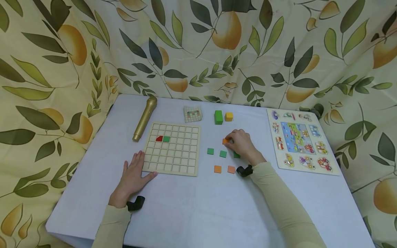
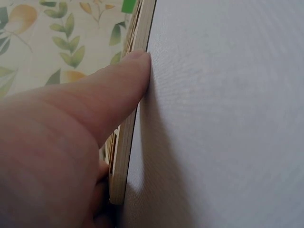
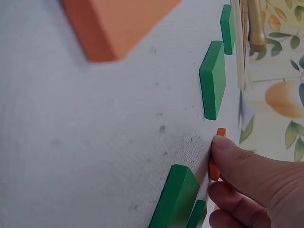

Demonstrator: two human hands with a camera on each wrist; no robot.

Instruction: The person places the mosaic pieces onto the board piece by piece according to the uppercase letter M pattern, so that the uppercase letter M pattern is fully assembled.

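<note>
A wooden grid board [image 1: 187, 168] lies on the table with a red piece [image 1: 159, 138] and a green square tile [image 1: 166, 139] side by side in its upper left cells. My left hand [image 1: 131, 179] rests at the board's near-left corner, fingers straight along its left side, thumb touching the front edge [image 2: 124, 164]. Between thumb and fingers my right hand [image 1: 243, 146] pinches an orange square tile [image 3: 214, 166]; whether it touches the table I cannot tell. Loose green tiles [image 1: 223, 154] lie near that hand, one partly hidden beneath it. Two more orange tiles [image 1: 217, 169] lie nearer me.
A gold microphone-shaped object [image 1: 145, 119] lies left of the board. Behind it are a small patterned card [image 1: 192, 114], a green block [image 1: 218, 117] and a yellow block [image 1: 228, 116]. A picture puzzle board [image 1: 280, 158] lies at the right. Fruit-print cloth hangs around the table.
</note>
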